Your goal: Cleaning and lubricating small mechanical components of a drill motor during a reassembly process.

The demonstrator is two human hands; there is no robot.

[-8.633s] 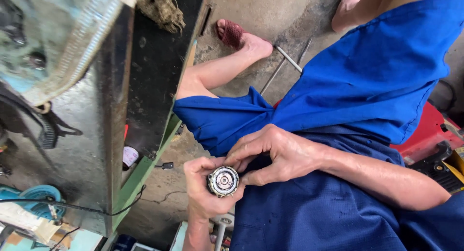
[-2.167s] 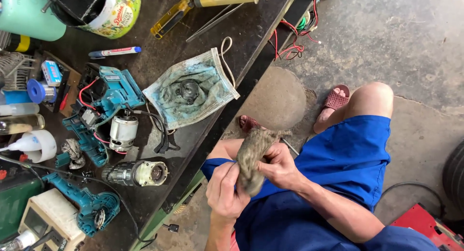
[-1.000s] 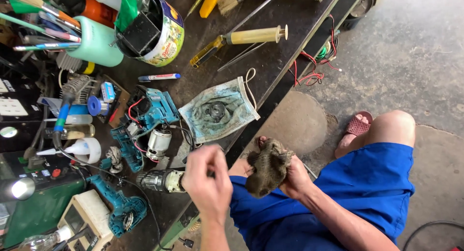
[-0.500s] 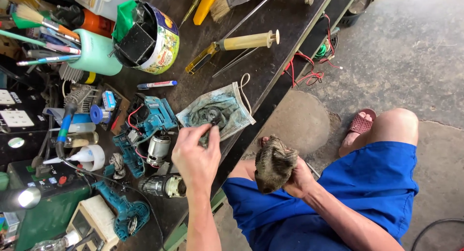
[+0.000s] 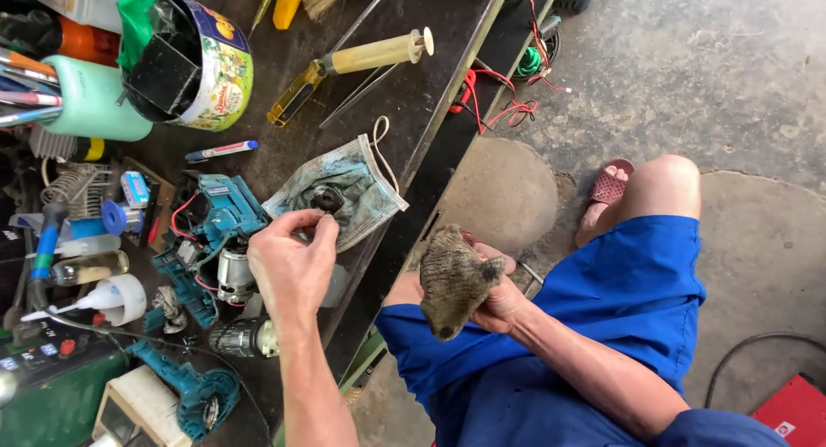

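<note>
The bench [image 5: 430, 111] carries your parts, dark and cluttered, with its right edge next to your knee. On it, near that edge, a stained face mask [image 5: 361, 197] lies flat as a tray for small parts. Your right hand [image 5: 503, 296] is closed around a grey rag [image 5: 452, 279], held over your lap, off the bench. Your left hand [image 5: 288, 262] reaches over the mask, fingertips pinching a small dark round part [image 5: 326, 201] that rests on it.
</note>
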